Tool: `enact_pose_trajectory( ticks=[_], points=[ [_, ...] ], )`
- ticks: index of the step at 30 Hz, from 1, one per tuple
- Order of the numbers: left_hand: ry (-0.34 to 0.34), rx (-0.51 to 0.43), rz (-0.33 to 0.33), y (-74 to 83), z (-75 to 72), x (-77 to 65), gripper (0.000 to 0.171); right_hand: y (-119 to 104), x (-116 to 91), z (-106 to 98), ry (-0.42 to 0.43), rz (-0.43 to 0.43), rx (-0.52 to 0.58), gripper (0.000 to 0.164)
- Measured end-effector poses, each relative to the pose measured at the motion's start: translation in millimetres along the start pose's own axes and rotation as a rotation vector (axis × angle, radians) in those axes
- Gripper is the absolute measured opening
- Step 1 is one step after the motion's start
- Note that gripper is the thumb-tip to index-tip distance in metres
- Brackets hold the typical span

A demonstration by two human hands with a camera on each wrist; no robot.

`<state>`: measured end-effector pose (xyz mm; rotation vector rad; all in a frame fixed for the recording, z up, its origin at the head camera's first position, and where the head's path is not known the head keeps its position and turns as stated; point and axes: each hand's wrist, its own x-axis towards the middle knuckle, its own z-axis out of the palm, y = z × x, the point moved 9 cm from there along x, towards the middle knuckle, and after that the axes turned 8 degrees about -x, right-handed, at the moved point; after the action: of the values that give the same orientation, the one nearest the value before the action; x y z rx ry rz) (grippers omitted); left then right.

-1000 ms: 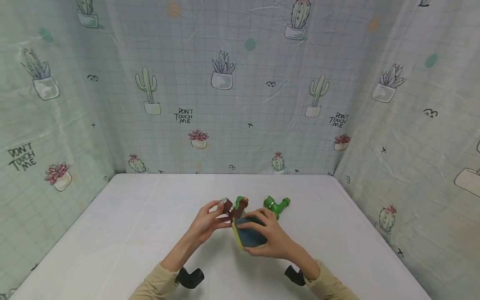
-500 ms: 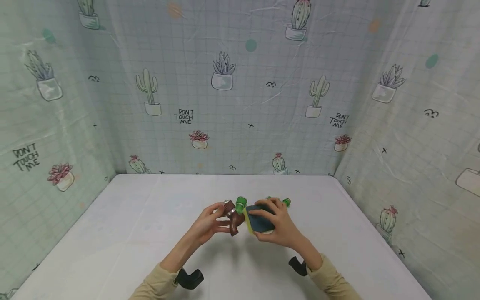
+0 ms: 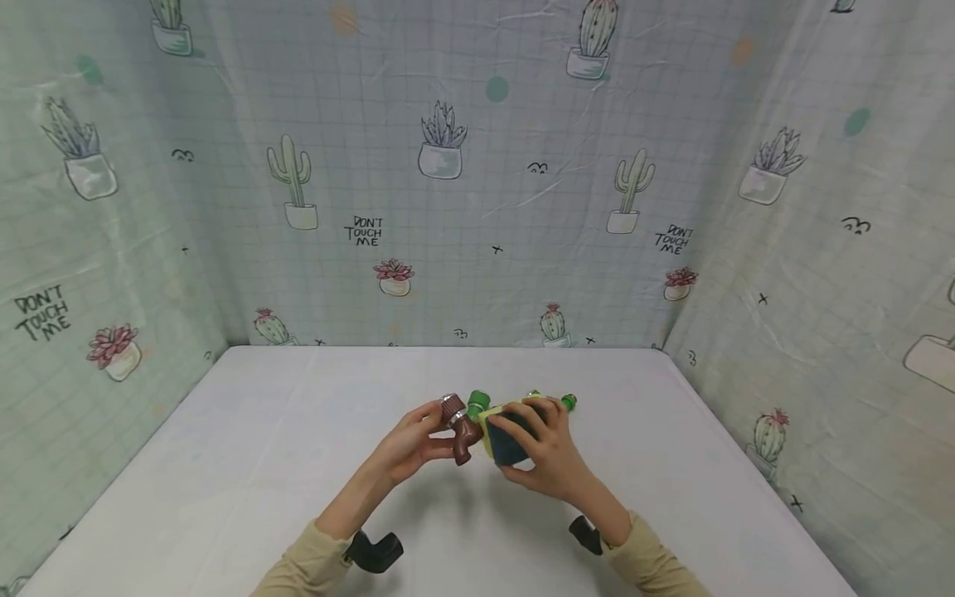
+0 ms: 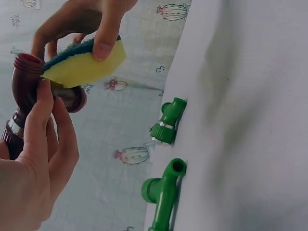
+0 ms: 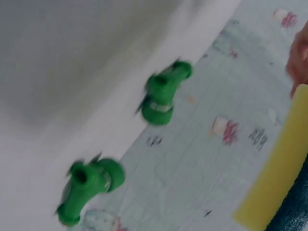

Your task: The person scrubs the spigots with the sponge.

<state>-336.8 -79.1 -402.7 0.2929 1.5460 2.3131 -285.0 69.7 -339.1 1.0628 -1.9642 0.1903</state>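
My left hand [image 3: 414, 444] grips a brown plastic branched pipe fitting [image 3: 464, 433] by its ribbed, silver-ringed end, above the middle of the table. In the left wrist view the threaded mouth of the brown fitting [image 4: 30, 62] shows, with fingertips against its body. A sponge [image 3: 509, 438], yellow with a dark blue-green scouring side, is pinched between the thumb and fingers of my right hand [image 3: 552, 452]. One edge of the sponge [image 4: 84, 67] lies against the brown fitting between its two branches. The right wrist view catches mainly the sponge's yellow side [image 5: 276, 166].
Behind the hands, two green branched pipe fittings lie on the white table [image 3: 298, 464]. One green fitting [image 3: 478, 404] is partly covered by the brown one, the other green fitting [image 3: 569, 402] mostly by the right hand. Cactus-print cloth [image 3: 448, 249] walls the table's back and sides.
The brown fitting has turned in my left hand, its branch swinging from pointing up and away to downward. My right hand has shifted the sponge up and slightly right, then tilted it against the fitting.
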Motion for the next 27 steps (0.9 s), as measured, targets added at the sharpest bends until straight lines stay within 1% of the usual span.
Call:
enact_pose_trajectory(
  ticks=[3, 5, 8, 10, 12, 16, 18, 20, 23, 27],
  points=[
    [-0.029, -0.005, -0.01, 0.1, 0.5, -1.9, 0.055, 20.5, -6.1, 1.0, -0.027, 0.072, -0.043, 0.067],
    [-0.046, 0.001, -0.017, 0.0, 0.3, -4.4, 0.055, 33.7, -9.6, -1.2, -0.025, 0.122, -0.041, 0.061],
    [-0.059, 0.001, -0.025, -0.1, -0.6, -6.8, 0.056, 46.7, -9.8, -7.5, -0.007, 0.177, 0.008, 0.058],
    [-0.06, 0.004, -0.027, -0.1, -1.3, -7.3, 0.056, 48.3, -6.2, -11.3, 0.001, 0.2, 0.071, 0.059],
    [-0.042, -0.001, -0.026, 0.0, -2.5, -6.3, 0.052, 42.4, -0.5, -12.9, -0.007, 0.195, 0.128, 0.059],
    [-0.01, 0.012, 0.0, 3.1, -2.2, -5.0, 0.049, 13.2, 10.4, -11.3, -0.039, 0.114, 0.17, 0.059],
    [-0.016, 0.03, 0.018, 4.9, 0.0, -5.2, 0.051, -2.2, 13.3, -9.0, -0.05, 0.059, 0.169, 0.06],
    [-0.031, 0.041, 0.027, 5.6, 2.6, -5.6, 0.055, -11.4, 14.0, -6.8, -0.053, 0.025, 0.169, 0.06],
    [-0.058, 0.05, 0.025, 5.2, 4.9, -6.7, 0.057, -10.2, 11.7, -3.4, -0.05, 0.02, 0.146, 0.059],
    [-0.069, 0.026, 0.006, 3.1, 4.7, -8.0, 0.052, 9.1, 3.6, 0.9, -0.056, 0.068, 0.069, 0.056]
  ],
)
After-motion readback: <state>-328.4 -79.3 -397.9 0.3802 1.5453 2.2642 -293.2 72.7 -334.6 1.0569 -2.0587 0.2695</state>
